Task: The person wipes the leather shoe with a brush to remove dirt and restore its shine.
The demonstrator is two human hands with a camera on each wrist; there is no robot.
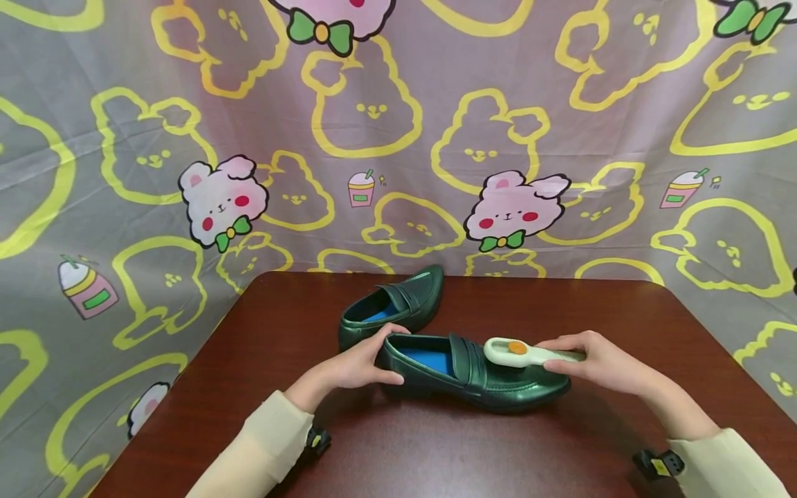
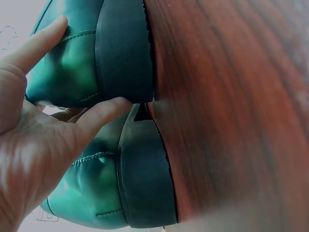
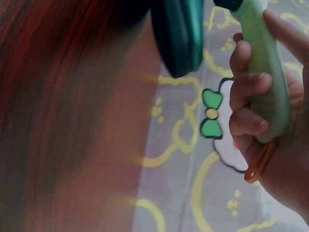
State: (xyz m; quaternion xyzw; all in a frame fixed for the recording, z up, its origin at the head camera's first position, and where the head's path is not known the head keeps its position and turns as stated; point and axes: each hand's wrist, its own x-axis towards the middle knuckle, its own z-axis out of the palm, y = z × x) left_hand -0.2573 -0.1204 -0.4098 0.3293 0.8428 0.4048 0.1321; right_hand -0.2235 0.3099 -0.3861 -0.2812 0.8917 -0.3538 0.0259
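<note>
A dark green loafer [image 1: 517,393] with a blue insole lies across the table, toe to the right. Around its heel, my left hand [image 1: 364,358] holds it with thumb at the near side and fingers behind. In the left wrist view the heel block [image 2: 125,53] shows beside the hand. My right hand [image 1: 600,361] grips a pale green brush [image 1: 498,351] with an orange spot on its head, whose head lies over the loafer's vamp. The right wrist view shows fingers curled round the handle [image 3: 268,92]. The bristles are mostly hidden.
A matching loafer [image 1: 426,287] stands behind the first, toe pointing away and right. Both rest on a brown wooden table [image 1: 292,304]. A patterned curtain [image 1: 398,138] hangs behind the table. An orange loop [image 3: 258,166] hangs from the brush handle's end.
</note>
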